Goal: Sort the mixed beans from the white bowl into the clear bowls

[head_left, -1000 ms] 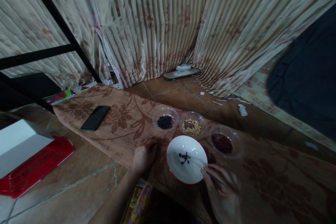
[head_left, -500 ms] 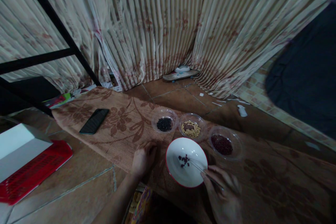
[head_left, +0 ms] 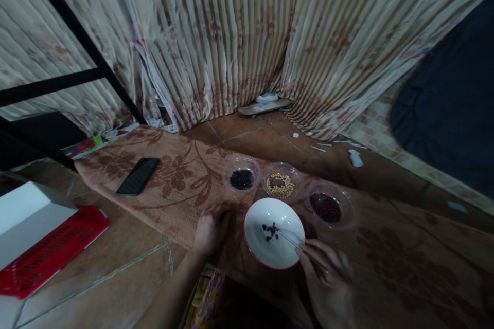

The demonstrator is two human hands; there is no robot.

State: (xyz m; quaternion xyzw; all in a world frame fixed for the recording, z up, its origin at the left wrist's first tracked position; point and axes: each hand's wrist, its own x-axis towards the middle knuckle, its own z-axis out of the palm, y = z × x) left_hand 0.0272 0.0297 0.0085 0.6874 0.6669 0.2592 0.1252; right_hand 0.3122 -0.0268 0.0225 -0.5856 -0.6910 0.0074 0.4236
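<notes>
A white bowl with a red rim (head_left: pixel 252 254) stands before me, several small dark red beans (head_left: pixel 270 231) lying at its bottom. My right hand (head_left: pixel 328 272), at the bowl's right edge, pinches slim metal tweezers (head_left: pixel 290 238). Their tips are apart and reach into the bowl close beside the beans; I see no bean between them. Left of the bowl, my left hand (head_left: pixel 210 230) rests on the cloth with fingers curled in, apparently holding nothing. Behind the bowl are three clear plastic dishes, with black beans (head_left: pixel 241 179), yellow soybeans (head_left: pixel 280 186) and dark red beans (head_left: pixel 325 207).
A brown flowered cloth (head_left: pixel 173 190) covers the narrow table. A black phone (head_left: pixel 138 177) lies on its left part. On the floor are a red basket (head_left: pixel 57 252) with a white box (head_left: pixel 33 221), and a skateboard (head_left: pixel 264 107) by the striped curtain (head_left: pixel 239 36).
The view has shifted slightly. My right hand stays at the bowl's right edge with the tweezers, whose tips now look farther apart. My left hand and the beans look unmoved.
</notes>
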